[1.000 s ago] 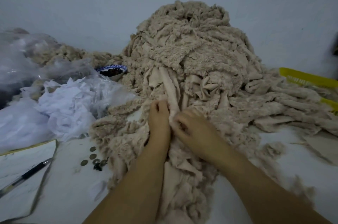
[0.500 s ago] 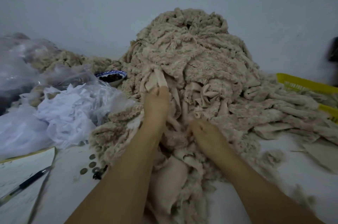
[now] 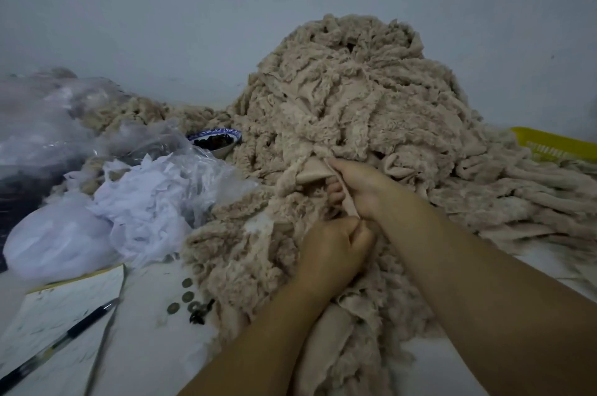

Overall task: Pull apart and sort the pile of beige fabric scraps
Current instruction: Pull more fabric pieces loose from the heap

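Below a grey wall (image 3: 161,24), left hand (image 3: 336,245) is clenching the pile (image 3: 371,111), right hand (image 3: 360,184) gripping a strip (image 3: 315,171) probably best eased out slowly.

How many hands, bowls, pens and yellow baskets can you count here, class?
Hands: 2, left hand and right hand, both gripping beige scraps
Bowl: 1
Pen: 1
Yellow basket: 1
Total: 5
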{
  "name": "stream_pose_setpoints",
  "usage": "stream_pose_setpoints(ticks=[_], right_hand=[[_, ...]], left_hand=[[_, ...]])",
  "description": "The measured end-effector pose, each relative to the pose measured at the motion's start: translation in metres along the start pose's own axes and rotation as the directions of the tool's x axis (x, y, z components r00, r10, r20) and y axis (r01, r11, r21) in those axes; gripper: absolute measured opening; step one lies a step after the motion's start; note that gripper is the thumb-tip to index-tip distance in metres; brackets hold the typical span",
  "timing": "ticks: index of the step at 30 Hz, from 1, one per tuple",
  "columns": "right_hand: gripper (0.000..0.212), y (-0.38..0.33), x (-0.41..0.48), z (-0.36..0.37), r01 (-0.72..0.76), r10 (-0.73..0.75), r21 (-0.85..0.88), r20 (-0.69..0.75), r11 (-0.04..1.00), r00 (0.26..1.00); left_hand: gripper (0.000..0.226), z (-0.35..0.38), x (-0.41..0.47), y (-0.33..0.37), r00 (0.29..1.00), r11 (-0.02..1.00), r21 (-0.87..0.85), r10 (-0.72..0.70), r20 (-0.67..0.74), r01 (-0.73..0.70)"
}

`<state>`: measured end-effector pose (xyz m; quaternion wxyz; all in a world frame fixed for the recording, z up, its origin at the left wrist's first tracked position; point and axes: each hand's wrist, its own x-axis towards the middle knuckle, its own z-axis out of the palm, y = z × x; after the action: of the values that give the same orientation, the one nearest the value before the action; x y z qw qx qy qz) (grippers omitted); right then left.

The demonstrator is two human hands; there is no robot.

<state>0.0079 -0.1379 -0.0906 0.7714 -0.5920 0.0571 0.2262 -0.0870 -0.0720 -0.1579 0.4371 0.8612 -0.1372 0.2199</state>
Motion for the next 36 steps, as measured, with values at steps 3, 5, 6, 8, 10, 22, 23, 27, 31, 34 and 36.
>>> stream_pose_setpoints(ticks=[3, 5, 6, 8, 10, 22, 23, 27, 31, 34, 36], right_hand=[[0.033, -0.004, -0.002, 0.010, 0.095, -0.095, -0.006, -0.085, 0.995, 0.992], [0.031, -0.004, -0.009, 0.014, 0.203, -0.215, -0.101, -0.124, 0.974, 0.969], [0.031, -0.001, -0.015, 0.014, 0.245, -0.266, -0.164, -0.127, 0.956, 0.956], [0.037, 0.013, -0.022, 0.013, 0.289, -0.344, -0.343, -0.112, 0.894, 0.932], [0.045, 0.034, -0.031, 0.010, 0.276, -0.400, -0.579, -0.095, 0.767, 0.912], [0.045, 0.072, -0.048, -0.024, 0.364, -0.504, -0.780, 0.072, 0.509, 0.861], [0.045, 0.072, -0.046, -0.030, 0.347, -0.492, -0.783, 0.061, 0.516, 0.869], [0.041, 0.064, -0.036, -0.050, 0.229, -0.380, -0.737, -0.040, 0.636, 0.924], [0.044, 0.061, -0.030, -0.051, 0.215, -0.356, -0.642, -0.098, 0.736, 0.929], [0.061, 0.050, -0.032, -0.055, 0.269, -0.367, -0.388, -0.203, 0.881, 0.908], [0.059, 0.040, -0.031, -0.061, 0.282, -0.323, -0.201, -0.214, 0.938, 0.922]], left_hand=[[0.038, -0.003, 0.000, -0.010, 0.995, 0.991, -0.096, -0.100, -0.029, 0.097], [0.031, -0.009, 0.006, -0.015, 0.958, 0.951, -0.164, -0.277, -0.071, 0.263], [0.036, -0.013, 0.013, -0.015, 0.924, 0.911, -0.239, -0.369, -0.100, 0.337], [0.052, -0.019, 0.034, -0.014, 0.838, 0.768, -0.439, -0.542, -0.056, 0.467], [0.045, -0.022, 0.058, -0.014, 0.749, 0.601, -0.525, -0.654, 0.110, 0.602], [0.044, -0.038, 0.115, -0.039, 0.610, 0.372, -0.771, -0.792, 0.027, 0.517], [0.044, -0.045, 0.117, -0.040, 0.584, 0.336, -0.824, -0.812, -0.007, 0.456], [0.035, -0.066, 0.114, -0.017, 0.661, 0.207, -0.978, -0.739, -0.135, 0.033], [0.026, -0.053, 0.086, 0.019, 0.850, 0.856, -0.402, -0.451, -0.273, 0.325], [0.034, -0.036, 0.044, 0.023, 0.992, 0.987, 0.098, -0.127, 0.003, 0.126], [0.033, -0.032, 0.024, 0.018, 0.978, 0.963, 0.268, -0.060, 0.201, 0.004]])
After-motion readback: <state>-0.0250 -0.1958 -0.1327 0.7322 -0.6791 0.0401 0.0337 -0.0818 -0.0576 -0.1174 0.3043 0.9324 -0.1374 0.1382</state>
